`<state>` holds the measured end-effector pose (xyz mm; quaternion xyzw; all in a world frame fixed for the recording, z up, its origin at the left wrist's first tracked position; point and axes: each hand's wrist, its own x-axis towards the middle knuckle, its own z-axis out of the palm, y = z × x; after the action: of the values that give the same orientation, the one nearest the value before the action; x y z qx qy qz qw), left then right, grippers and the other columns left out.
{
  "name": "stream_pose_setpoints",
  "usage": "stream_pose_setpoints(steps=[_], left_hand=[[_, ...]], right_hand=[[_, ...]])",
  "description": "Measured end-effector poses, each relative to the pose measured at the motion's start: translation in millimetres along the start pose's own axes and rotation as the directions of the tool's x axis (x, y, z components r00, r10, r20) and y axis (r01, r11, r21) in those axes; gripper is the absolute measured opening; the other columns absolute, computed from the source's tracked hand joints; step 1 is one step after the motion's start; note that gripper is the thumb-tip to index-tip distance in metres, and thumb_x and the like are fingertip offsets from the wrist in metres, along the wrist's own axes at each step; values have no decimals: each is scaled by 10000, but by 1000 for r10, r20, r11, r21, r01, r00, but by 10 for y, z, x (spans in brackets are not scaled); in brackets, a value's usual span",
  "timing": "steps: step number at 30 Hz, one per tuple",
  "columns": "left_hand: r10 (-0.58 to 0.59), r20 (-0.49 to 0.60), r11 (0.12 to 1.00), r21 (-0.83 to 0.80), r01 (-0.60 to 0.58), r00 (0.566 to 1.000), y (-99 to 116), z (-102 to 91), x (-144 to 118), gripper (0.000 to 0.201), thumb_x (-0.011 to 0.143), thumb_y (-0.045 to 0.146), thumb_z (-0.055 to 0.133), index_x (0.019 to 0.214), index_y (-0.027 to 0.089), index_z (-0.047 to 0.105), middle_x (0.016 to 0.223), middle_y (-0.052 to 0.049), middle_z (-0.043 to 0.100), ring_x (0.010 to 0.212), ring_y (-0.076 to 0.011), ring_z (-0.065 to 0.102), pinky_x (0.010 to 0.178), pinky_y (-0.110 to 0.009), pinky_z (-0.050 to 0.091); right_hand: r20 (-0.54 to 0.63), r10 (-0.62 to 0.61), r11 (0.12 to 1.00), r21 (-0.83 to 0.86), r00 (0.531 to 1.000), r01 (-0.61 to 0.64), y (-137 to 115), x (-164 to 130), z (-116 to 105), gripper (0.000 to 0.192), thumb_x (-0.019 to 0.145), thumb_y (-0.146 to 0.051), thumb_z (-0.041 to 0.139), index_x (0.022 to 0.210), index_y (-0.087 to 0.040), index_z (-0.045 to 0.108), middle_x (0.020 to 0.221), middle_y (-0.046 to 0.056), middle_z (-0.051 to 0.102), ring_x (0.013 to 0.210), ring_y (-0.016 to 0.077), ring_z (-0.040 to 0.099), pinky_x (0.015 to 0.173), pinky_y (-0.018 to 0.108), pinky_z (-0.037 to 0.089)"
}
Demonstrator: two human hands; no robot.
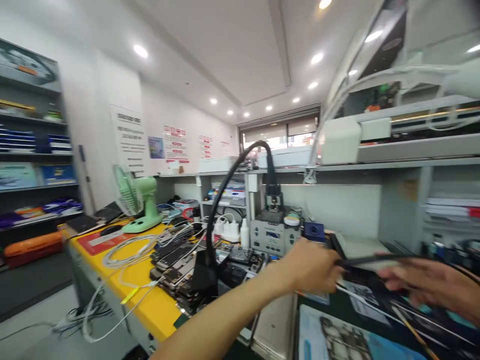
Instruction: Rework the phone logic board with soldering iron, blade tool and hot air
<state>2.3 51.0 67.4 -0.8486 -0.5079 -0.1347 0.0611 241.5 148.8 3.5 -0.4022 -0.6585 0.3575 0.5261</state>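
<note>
My left hand (317, 265) reaches in from the bottom, its fingers wrapped round a black cable (367, 260). The cable runs taut and nearly level from that fist to my right hand (431, 285), whose curled fingers also close on it; they are smeared by motion. Dark, thin items lie below the hands, too blurred to name. In front of me is a flat sheet with a blue and grey picture (337, 335). Beside it, under my left forearm, lies a pale metallic slab (275, 325).
A pile of phone parts (180, 265) covers the bench's yellow top (165, 315), next to a coiled white cable (129, 250). A green fan (148, 200) stands at the left. Behind are a grey soldering station (268, 237), an arching black hose (225, 185) and a white bottle (245, 234).
</note>
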Motion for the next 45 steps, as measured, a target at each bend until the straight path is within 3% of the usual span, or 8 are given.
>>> stream_pose_setpoints(steps=[3,5,8,14,18,26,34,45], left_hand=[[-131,-1,985,-110,130,991,-93,-86,57,256,1003,397,611,1026,154,688,1002,-56,715,897,-194,691,844,-403,574],[-171,30,962,-212,174,985,-166,-125,129,271,1003,403,616,1036,141,678,977,-45,704,836,-177,685,775,-366,585],[-147,114,909,-376,180,983,-183,-151,229,345,1016,453,578,932,132,672,823,-5,675,655,-131,632,622,-282,542],[-8,133,836,-543,80,991,131,-87,284,364,942,454,582,795,139,689,680,2,660,537,-105,462,495,-244,334],[-9,88,839,-542,55,996,237,-9,294,330,915,439,605,788,150,701,652,17,627,587,-134,495,527,-259,319],[-177,-16,815,-563,138,984,-13,35,49,394,997,512,502,1051,183,713,984,-44,749,855,-213,651,752,-305,466],[-106,72,834,-537,128,992,-151,410,-500,292,950,442,571,1002,190,709,1003,-63,722,943,-243,660,848,-360,505],[36,159,940,-340,20,987,-70,573,-750,607,778,363,733,1336,164,600,1314,-155,577,1278,-371,525,1139,-597,395]], right_hand=[[-140,202,978,83,969,-192,-216,156,-369,188,862,-368,689,801,-211,773,879,257,769,615,245,723,472,368,494],[-259,209,978,83,943,-194,-299,183,-511,242,972,-365,623,840,-174,692,747,84,694,482,109,553,404,246,397],[-133,211,976,74,968,-203,-370,80,-438,304,1032,-424,592,915,-148,647,661,-67,553,426,52,418,378,173,339],[323,204,963,102,924,-248,-432,-258,78,511,955,-564,642,659,-150,597,490,-66,514,370,46,382,352,174,234],[301,163,965,148,939,-215,-457,-332,180,493,1025,-453,597,631,-159,555,459,-109,422,354,41,348,354,166,251],[104,290,902,304,951,-308,-458,-214,24,256,1042,-391,590,1077,-146,655,825,-13,662,534,83,573,465,204,489],[243,495,686,481,834,-547,-350,-135,-41,296,1009,-344,648,1244,-165,640,1197,85,685,955,217,704,799,400,614],[542,554,392,501,633,-772,-354,-389,71,189,1047,-281,585,998,-118,666,644,-72,538,416,42,443,358,147,360]])
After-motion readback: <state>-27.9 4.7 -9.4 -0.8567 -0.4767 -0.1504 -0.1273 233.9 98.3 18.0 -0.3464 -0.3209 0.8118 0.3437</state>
